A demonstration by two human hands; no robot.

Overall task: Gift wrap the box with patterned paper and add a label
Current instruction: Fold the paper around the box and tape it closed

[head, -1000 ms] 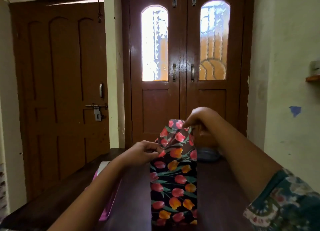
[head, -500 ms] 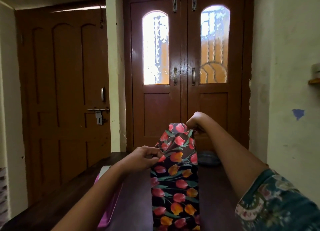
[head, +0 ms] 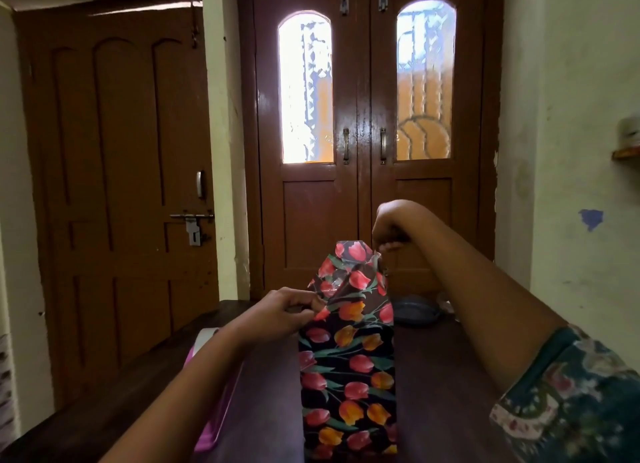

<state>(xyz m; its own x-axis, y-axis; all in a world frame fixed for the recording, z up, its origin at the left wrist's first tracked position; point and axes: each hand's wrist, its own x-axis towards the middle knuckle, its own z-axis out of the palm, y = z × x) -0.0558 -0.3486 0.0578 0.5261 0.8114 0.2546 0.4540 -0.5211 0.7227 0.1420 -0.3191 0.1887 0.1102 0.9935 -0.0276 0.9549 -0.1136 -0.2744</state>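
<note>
Brown doors (head: 360,202) stand behind the dark bench (head: 446,376), where the papered box (head: 346,372) lies lengthwise. The left hand (head: 278,312) pinches a side fold (head: 323,289); the right hand (head: 394,225), seemingly, pinches the flap (head: 351,253). Next: crease the flap down, then tape.

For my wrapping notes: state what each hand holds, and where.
Patterned paper, at its far end: left hand pinches the left fold, right hand the upper right edge.
</note>
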